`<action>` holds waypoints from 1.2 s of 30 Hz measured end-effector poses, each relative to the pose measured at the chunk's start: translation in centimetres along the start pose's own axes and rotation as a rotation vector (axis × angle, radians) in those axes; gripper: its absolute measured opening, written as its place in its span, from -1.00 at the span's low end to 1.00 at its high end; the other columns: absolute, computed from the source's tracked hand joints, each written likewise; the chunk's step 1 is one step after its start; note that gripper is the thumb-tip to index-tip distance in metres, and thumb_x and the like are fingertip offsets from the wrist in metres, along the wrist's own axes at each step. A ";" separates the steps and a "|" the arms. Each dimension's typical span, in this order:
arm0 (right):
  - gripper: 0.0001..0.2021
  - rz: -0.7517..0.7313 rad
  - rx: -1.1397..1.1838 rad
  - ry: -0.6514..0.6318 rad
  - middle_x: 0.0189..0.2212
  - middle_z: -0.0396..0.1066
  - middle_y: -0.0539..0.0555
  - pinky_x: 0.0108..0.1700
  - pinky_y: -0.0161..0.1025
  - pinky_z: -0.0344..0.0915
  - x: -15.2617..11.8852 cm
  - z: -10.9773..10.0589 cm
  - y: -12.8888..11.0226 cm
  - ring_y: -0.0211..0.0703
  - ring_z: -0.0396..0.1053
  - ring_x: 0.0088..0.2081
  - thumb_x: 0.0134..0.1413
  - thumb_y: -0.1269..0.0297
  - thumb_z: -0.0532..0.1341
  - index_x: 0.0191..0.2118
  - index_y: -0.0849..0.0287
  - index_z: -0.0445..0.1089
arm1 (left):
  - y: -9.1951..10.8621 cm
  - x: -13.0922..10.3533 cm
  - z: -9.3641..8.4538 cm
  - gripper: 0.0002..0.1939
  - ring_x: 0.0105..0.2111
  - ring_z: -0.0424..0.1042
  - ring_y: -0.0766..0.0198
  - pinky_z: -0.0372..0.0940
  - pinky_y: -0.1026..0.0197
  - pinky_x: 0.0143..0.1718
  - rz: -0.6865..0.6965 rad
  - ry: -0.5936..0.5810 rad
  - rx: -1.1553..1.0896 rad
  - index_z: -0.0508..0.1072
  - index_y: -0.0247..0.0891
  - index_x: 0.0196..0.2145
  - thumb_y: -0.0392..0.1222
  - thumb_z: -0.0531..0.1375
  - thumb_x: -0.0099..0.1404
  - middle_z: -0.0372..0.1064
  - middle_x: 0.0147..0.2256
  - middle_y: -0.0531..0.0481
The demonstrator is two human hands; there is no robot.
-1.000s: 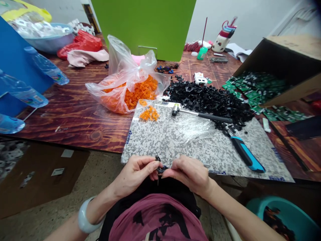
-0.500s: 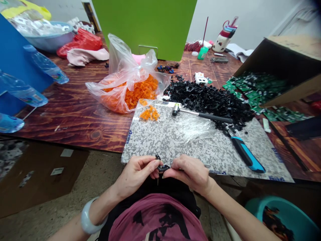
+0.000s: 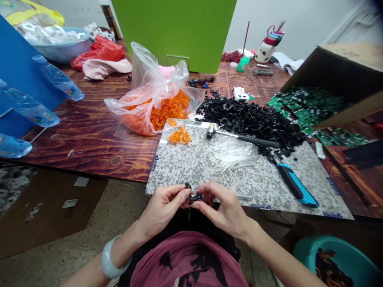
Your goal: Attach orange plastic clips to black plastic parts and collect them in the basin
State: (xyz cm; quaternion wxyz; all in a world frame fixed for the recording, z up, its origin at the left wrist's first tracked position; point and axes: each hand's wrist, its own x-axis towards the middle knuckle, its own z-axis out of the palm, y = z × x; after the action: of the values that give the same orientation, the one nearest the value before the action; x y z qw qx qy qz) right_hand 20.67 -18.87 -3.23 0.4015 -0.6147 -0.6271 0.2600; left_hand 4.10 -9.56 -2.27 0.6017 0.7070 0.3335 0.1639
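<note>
Thumb against fingers in the left hand [image 3: 158,209], pinching the left end of a small black part [image 3: 195,197] just off the near edge of a speckled gray board [image 3: 182,169], above the lap. Curling the thumb and fingers of the right hand [image 3: 227,209] loosely about the part's other end, with firm contact impossible to tell. Wearing a pale bangle [image 3: 110,260] around the left wrist. Facing a small heap of orange pieces [image 3: 179,136] near the board's far left corner, a bundle of clear strips [image 3: 230,153] around its middle, and a hammer [image 3: 229,134] lying beyond the strips, head toward the left edge. Seeing a large pile of black parts [image 3: 245,115] covering the far edge, and a tool with a blue-and-black handle [image 3: 295,185] slanting from that pile toward the near right corner. Looking across the wooden table [image 3: 89,137] at a plastic bag of orange pieces [image 3: 143,115] just past the board's far left corner, and at a cardboard box [image 3: 359,59] spilling green circuit boards [image 3: 311,105] beyond its far right corner.
</note>
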 end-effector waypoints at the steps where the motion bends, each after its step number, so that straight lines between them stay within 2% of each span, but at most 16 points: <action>1: -0.81 0.033 0.013 -0.002 -0.48 0.34 -0.01 -0.44 -0.34 0.22 0.0 0.1 -0.1 -0.29 0.26 -0.49 0.08 0.17 0.24 -0.26 0.18 0.34 | 0.0 0.0 0.0 -0.71 -0.54 0.25 0.37 0.18 0.37 -0.49 0.006 0.005 0.010 0.43 -0.33 -0.52 -0.18 0.07 0.31 0.26 -0.60 0.09; 5: -0.78 0.177 0.075 -0.008 -0.57 0.25 -0.07 -0.48 -0.36 0.15 0.0 0.5 -0.5 -0.32 0.18 -0.54 0.04 0.12 0.26 -0.34 0.19 0.35 | -0.1 -0.1 0.3 -0.71 -0.54 0.19 0.39 0.11 0.38 -0.52 0.038 0.025 0.060 0.41 -0.33 -0.51 -0.19 0.07 0.31 0.19 -0.59 0.11; 10: -0.76 0.296 0.201 -0.025 -0.57 0.21 -0.09 -0.49 -0.38 0.10 0.1 1.0 -0.6 -0.34 0.14 -0.54 0.04 0.11 0.26 -0.40 0.19 0.30 | -0.2 -0.3 0.8 -0.71 -0.54 0.17 0.38 0.10 0.36 -0.52 0.050 0.070 0.090 0.42 -0.35 -0.51 -0.17 0.08 0.30 0.17 -0.59 0.11; 18: -0.68 0.336 0.325 -0.028 -0.59 0.23 -0.08 -0.51 -0.38 0.09 0.8 1.5 -0.4 -0.36 0.12 -0.55 0.07 0.02 0.20 -0.45 0.21 0.31 | -0.7 -0.4 1.2 -0.73 -0.53 0.30 0.35 0.20 0.35 -0.49 0.044 0.153 0.054 0.45 -0.34 -0.50 -0.18 0.09 0.29 0.31 -0.57 0.05; 23: -0.64 0.382 0.452 -0.056 -0.57 0.27 -0.07 -0.47 -0.38 0.15 1.0 1.6 0.3 -0.35 0.17 -0.53 0.01 -0.03 0.23 -0.43 0.22 0.32 | -1.0 -0.1 1.1 -0.74 -0.55 0.31 0.38 0.23 0.37 -0.48 -0.019 0.114 -0.036 0.48 -0.35 -0.46 -0.18 0.11 0.29 0.33 -0.59 0.07; 29: -0.71 0.395 0.516 -0.078 -0.49 0.28 -0.05 -0.40 -0.37 0.18 0.8 1.2 0.6 -0.33 0.22 -0.46 0.03 0.07 0.25 -0.33 0.22 0.32 | -1.0 0.0 1.3 -0.76 -0.55 0.36 0.37 0.29 0.36 -0.48 -0.066 0.138 -0.144 0.51 -0.37 -0.41 -0.17 0.13 0.27 0.40 -0.57 0.04; 36: -0.75 0.349 0.451 -0.067 -0.54 0.18 -0.07 -0.45 -0.37 0.11 0.4 1.2 0.5 -0.33 0.14 -0.50 0.15 0.11 0.14 -0.41 0.21 0.27 | -0.9 -0.1 1.5 -0.78 -0.55 0.36 0.37 0.29 0.37 -0.48 -0.054 0.139 -0.142 0.50 -0.36 -0.43 -0.20 0.13 0.26 0.37 -0.57 0.06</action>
State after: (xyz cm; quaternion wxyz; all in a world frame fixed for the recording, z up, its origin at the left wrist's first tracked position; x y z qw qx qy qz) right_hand 19.97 -18.27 -4.21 0.4562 -0.5996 -0.4513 0.4782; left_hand 4.80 -10.70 -3.42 0.6299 0.6403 0.3808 0.2197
